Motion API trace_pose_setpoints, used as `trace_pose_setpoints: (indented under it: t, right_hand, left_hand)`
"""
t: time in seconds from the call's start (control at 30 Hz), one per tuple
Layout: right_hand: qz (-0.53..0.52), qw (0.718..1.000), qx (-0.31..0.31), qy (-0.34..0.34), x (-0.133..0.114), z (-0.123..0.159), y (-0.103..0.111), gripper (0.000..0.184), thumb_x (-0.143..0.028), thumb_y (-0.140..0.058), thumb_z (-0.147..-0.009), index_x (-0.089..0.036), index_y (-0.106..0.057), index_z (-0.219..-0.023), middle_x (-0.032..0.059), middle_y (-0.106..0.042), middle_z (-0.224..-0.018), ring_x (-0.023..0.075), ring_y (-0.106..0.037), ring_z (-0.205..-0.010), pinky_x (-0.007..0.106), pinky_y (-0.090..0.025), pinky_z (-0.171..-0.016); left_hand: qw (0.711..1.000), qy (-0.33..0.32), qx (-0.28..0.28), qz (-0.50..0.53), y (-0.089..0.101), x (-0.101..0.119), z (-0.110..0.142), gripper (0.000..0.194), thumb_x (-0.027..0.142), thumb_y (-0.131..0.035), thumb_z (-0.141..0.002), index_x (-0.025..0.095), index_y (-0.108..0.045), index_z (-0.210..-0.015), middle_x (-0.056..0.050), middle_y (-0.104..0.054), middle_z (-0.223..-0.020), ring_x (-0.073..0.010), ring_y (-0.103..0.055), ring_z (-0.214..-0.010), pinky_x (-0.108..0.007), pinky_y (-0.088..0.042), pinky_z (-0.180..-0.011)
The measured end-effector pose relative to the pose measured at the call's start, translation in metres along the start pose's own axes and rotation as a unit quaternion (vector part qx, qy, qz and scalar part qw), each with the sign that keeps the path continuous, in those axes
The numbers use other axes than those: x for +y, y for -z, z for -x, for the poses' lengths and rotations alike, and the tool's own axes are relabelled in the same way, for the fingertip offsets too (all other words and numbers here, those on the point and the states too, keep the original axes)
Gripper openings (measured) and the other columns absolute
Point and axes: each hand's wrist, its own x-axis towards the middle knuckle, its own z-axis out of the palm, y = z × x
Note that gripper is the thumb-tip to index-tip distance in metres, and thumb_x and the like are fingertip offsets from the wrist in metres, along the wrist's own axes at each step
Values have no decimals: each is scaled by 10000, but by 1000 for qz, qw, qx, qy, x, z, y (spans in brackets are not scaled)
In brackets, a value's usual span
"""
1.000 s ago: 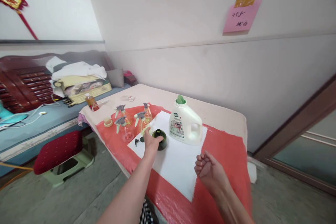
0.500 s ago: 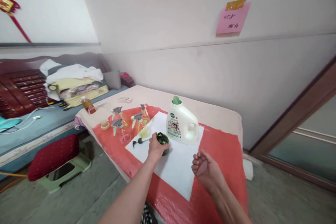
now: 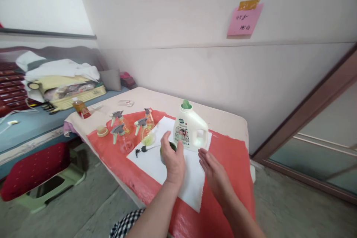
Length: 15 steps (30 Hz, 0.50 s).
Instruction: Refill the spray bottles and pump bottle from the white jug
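A dark green round container [image 3: 164,157] with an open top stands on the white cloth [image 3: 192,189], partly hidden behind my left hand [image 3: 173,158]. That hand is open, thumb and fingers apart, just above and in front of it; whether any finger touches it I cannot tell. My right hand [image 3: 212,165] is open and empty, its fingers stretched out near the lower right of a large white jug [image 3: 192,126]. A green piece [image 3: 186,104] sticks up from the jug's mouth. Left of the container lies a black pump head [image 3: 141,150] with a thin tube.
Several spray bottles [image 3: 122,139] with grey heads stand on the red cloth [image 3: 228,152] to the left, near a pale round lid [image 3: 102,131]. A bottle of amber liquid [image 3: 80,108] is at the table's far left corner. A red-topped stool [image 3: 41,167] stands beside the table.
My left hand has let go of the green container's rim and opened, moving right. My right hand has straightened its curled fingers and moved toward the jug. The view has shifted slightly right.
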Motion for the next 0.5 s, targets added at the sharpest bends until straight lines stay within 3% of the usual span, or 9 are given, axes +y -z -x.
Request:
trace_pose_setpoints:
  t: [0.1, 0.2, 0.27, 0.4, 0.5]
  right_hand:
    - [90, 995, 3, 39, -3, -14, -10, 559, -536, -684, -785, -299, -570, -1278, -6, -442, -1488, 213, -358, -1390, 361, -307, -1148]
    - [213, 974, 14, 70, -11, -44, -25, 731, -622, -646, -764, -254, -483, -1374, 62, -452, -1475, 274, -377, -1373, 442, -285, -1141]
    - [275, 956, 26, 97, -17, -70, -36, 792, -644, -673, -710, -198, -509, -1343, 113, -508, -1417, 310, -426, -1327, 444, -302, -1117]
    - [297, 947, 35, 119, -26, -111, -54, 828, -620, -746, -609, -87, -572, -1218, 189, -649, -1188, 356, -562, -1150, 442, -400, -1018]
    - [289, 946, 30, 144, -33, -119, -57, 791, -602, -745, -615, -97, -580, -1201, 149, -695, -1089, 333, -585, -1114, 417, -442, -973]
  left_hand:
    - [987, -94, -109, 71, 0, 13, 20, 206, 224, -534, -872, 248, -639, -1048, -93, -640, -1161, -256, -548, -1158, -421, -364, -1065]
    - [963, -152, -194, 110, 0, 17, 31, 201, 195, -533, -869, 271, -694, -963, -83, -683, -1065, -260, -596, -1063, -431, -393, -1026]
    - [963, -150, -193, 115, -1, 15, 33, 225, 184, -518, -875, 278, -696, -974, -83, -688, -1042, -264, -604, -1027, -440, -410, -996]
    - [972, -117, -183, 91, -6, 7, 30, 243, 185, -466, -900, 271, -683, -965, -93, -682, -1036, -269, -594, -1013, -452, -412, -981]
    - [975, -80, -191, 86, -9, 5, 27, 222, 179, -484, -883, 263, -664, -983, -98, -661, -1083, -279, -565, -1071, -461, -379, -1025]
